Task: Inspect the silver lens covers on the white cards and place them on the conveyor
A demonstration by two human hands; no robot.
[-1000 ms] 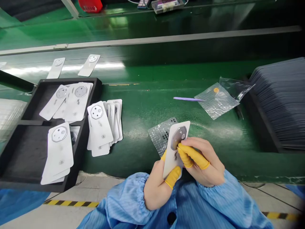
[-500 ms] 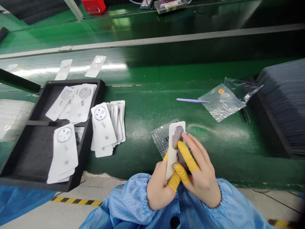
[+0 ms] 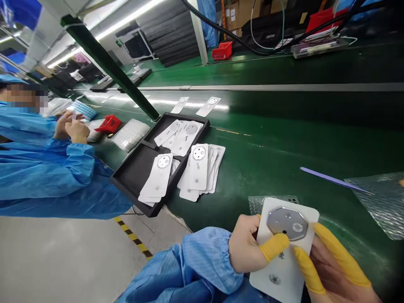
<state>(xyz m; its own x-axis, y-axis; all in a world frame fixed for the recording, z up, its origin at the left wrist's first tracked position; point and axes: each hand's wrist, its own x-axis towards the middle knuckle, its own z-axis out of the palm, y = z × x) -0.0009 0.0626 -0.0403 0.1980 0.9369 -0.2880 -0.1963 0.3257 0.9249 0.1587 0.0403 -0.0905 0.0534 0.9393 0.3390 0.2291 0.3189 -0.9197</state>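
Note:
A white phone back cover [image 3: 267, 277] with a silver octagonal camera plate [image 3: 285, 221] is between my hands, its face turned up towards me. My left hand [image 3: 248, 246] grips its left edge, the yellow-cotted thumb lying just below the plate. On the right edge, my right hand [image 3: 331, 261] holds it with thumb and finger, both in yellow finger cots. Behind the cover, a piece of bubble wrap [image 3: 256, 205] partly shows on the green bench. Purple tweezers [image 3: 331, 180] lie further right, their tip near a bubble-wrap bag [image 3: 383, 202].
To the left, a stack of covers [image 3: 198, 168] overlaps the side of a black divided tray [image 3: 129, 170] holding more covers. Single covers [image 3: 208, 106] lie beyond. A green post [image 3: 110, 67] rises behind the tray. A co-worker in blue [image 3: 47, 168] is at far left.
My view has swung left, bringing the co-worker into sight. The cover is now closer to me and faces me more squarely; my left thumb has moved up onto its front.

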